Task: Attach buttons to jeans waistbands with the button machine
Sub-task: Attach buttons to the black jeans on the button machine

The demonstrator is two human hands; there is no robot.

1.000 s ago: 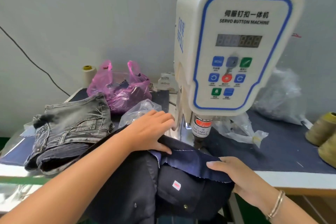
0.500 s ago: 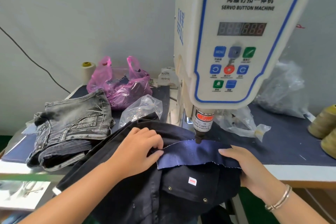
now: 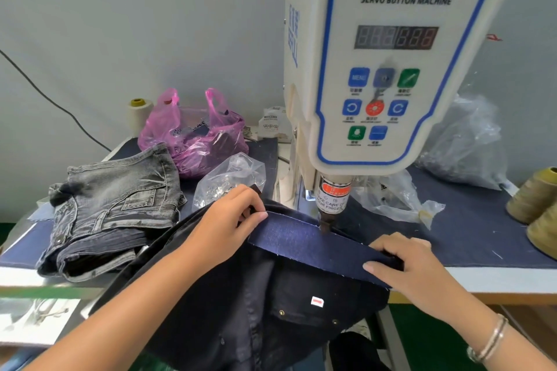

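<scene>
— Stretched flatter than half a second earlier, the dark navy denim waistband of the black jeans had slid so its top edge lay right beneath the machine's dark cylindrical punch head.

— And the hands?

— The left hand pinched the band's left end between thumb and curled fingers; the right hand had shifted to grip the right end, fingers curled over the edge (thumb underneath, I'd guess).

— So it was nearly ready?

— Likely aligned for pressing on the white servo button machine. Folded grey jeans waited at the left.
</scene>
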